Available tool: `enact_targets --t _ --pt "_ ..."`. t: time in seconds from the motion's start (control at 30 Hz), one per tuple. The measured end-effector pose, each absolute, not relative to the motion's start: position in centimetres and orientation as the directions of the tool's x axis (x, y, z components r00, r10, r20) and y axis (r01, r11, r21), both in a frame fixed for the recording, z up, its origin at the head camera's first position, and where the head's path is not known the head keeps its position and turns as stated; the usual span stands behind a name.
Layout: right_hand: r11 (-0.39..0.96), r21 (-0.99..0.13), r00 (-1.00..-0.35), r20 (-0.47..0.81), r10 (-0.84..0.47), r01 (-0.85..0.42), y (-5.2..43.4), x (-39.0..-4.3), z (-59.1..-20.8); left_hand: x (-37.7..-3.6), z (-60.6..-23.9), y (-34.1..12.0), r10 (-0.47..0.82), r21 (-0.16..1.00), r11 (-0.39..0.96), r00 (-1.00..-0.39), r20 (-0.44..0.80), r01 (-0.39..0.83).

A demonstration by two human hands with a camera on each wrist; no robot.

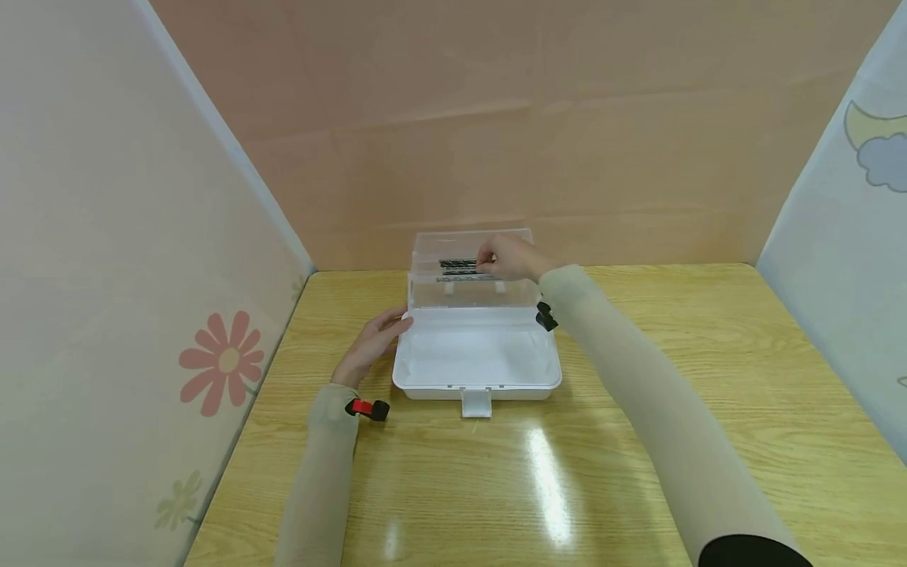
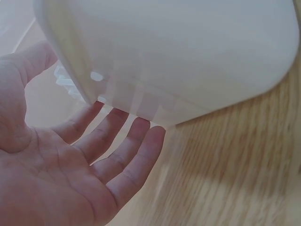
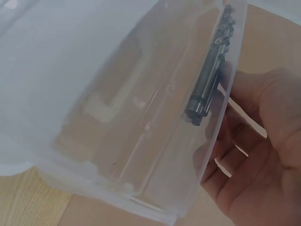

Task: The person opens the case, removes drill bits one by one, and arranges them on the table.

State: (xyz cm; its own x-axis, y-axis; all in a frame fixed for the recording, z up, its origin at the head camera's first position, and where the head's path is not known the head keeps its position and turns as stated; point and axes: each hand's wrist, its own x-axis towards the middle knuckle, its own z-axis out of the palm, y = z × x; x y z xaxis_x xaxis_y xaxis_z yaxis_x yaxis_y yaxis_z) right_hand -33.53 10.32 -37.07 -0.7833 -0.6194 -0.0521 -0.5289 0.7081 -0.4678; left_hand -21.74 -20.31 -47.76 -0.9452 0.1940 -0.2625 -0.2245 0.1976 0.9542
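Note:
An open white plastic case (image 1: 476, 346) lies on the table, its front latch hanging down. Above its rear edge stands a translucent tray (image 1: 464, 295) with several dark, fluted drill bits (image 1: 457, 264) lying lengthwise. In the head view, my right hand (image 1: 513, 257) has its bent fingers and thumb at the right ends of those bits. Seen through clear plastic in the right wrist view, the drill bits (image 3: 209, 75) sit between thumb and fingers, partly blurred. My left hand (image 1: 375, 342) touches the case's left side; its spread fingertips (image 2: 155, 134) rest against the wall in the left wrist view.
The clear lid (image 1: 432, 240) leans back near the tan rear wall (image 1: 425, 142). Pale patterned panels (image 1: 106, 236) border the wooden table (image 1: 638, 339) left and right. A glossy light reflection crosses the wood in front of the case.

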Motion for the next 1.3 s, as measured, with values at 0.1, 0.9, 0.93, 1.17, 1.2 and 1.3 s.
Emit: enact_targets --t 0.1,0.9,0.93,1.17,1.2,1.3 --pt "0.712 -0.472 -0.785 -0.063 -0.616 -0.521 10.2 -33.5 -37.1 -21.7 -47.7 -20.3 0.189 0.954 0.198 -0.946 -0.262 -0.224" --pt "0.715 -0.495 -0.802 -0.060 -0.595 -0.494 10.7 -33.7 -37.4 -22.2 -48.1 -20.1 0.188 0.952 0.203 -0.945 -0.266 -0.228" --pt "0.712 -0.501 -0.803 -0.054 -0.593 -0.492 10.8 -33.7 -37.4 -22.2 -48.1 -20.1 0.186 0.952 0.201 -0.946 -0.267 -0.230" --pt "0.699 -0.566 -0.835 -0.036 -0.550 -0.436 11.2 -33.8 -37.7 -22.3 -48.2 -20.3 0.178 0.952 0.204 -0.947 -0.267 -0.230" --pt "0.698 -0.577 -0.841 -0.035 -0.540 -0.424 11.3 -33.8 -37.8 -22.3 -48.2 -20.3 0.177 0.952 0.202 -0.947 -0.267 -0.231" --pt "0.683 -0.610 -0.853 -0.024 -0.522 -0.401 11.8 -33.9 -38.0 -22.3 -48.2 -20.3 0.176 0.952 0.201 -0.948 -0.265 -0.229"
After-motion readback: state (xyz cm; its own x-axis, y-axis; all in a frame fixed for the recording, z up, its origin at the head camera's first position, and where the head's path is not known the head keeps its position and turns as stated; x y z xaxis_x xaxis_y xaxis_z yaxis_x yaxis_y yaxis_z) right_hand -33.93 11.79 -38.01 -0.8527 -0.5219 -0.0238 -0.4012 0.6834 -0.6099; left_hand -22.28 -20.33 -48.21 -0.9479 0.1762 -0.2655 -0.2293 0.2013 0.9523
